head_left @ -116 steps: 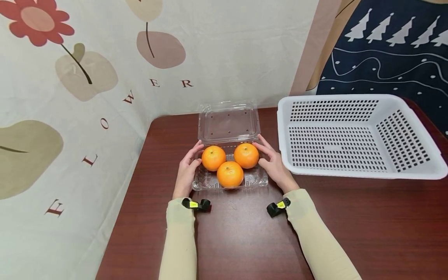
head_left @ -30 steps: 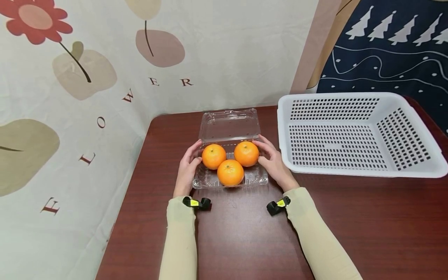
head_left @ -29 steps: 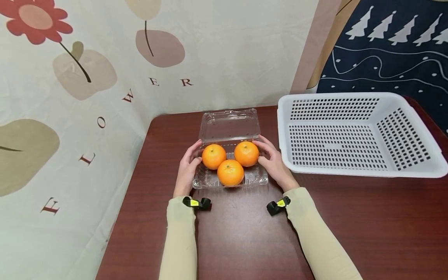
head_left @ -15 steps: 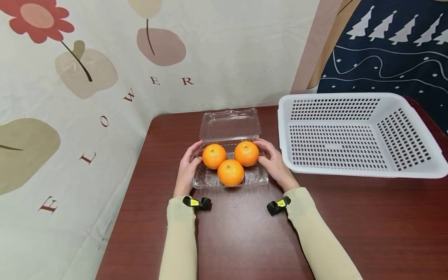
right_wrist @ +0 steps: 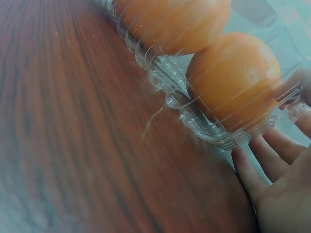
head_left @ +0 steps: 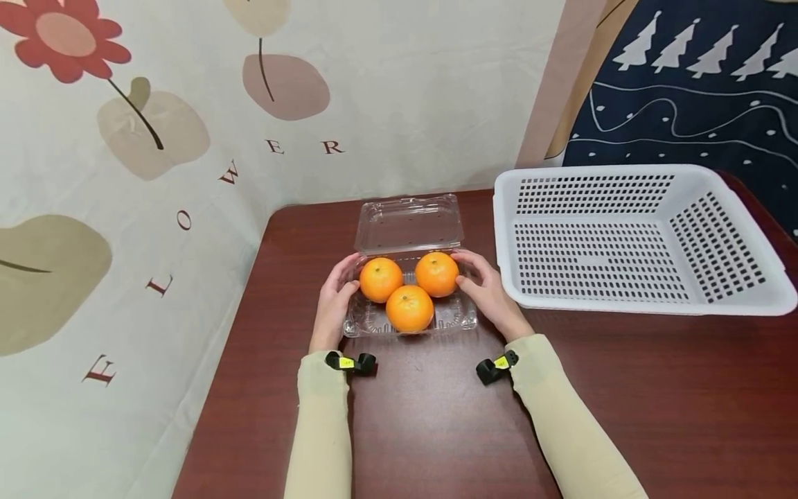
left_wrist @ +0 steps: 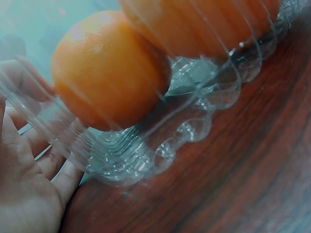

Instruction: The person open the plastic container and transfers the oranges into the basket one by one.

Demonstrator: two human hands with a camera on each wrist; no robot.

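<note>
A clear plastic clamshell box [head_left: 451,320] sits on the table with its lid [head_left: 408,223] folded back behind it. Inside rest three oranges: one at left [head_left: 381,280], one at right [head_left: 438,274] and one in front [head_left: 409,309]. My left hand [head_left: 334,305] holds the box's left side, thumb at the rim; the left wrist view has its fingers [left_wrist: 46,160] along the outer wall. On the opposite side my right hand [head_left: 489,298] grips the wall, its thumb over the rim beside the right orange. Its other fingers [right_wrist: 269,158] lie against the outside in the right wrist view.
A white perforated plastic basket [head_left: 598,298] stands at the right on the dark red wooden table [head_left: 430,430]. A printed cloth [head_left: 405,90] hangs along the back and left edges. A dark blue cloth with white trees [head_left: 686,118] hangs behind the basket.
Since the oldest frame the lid has tipped further back. My right fingertips have drawn back from the hinge edge, and the right thumb has shifted slightly inward. The left hand stays almost the same.
</note>
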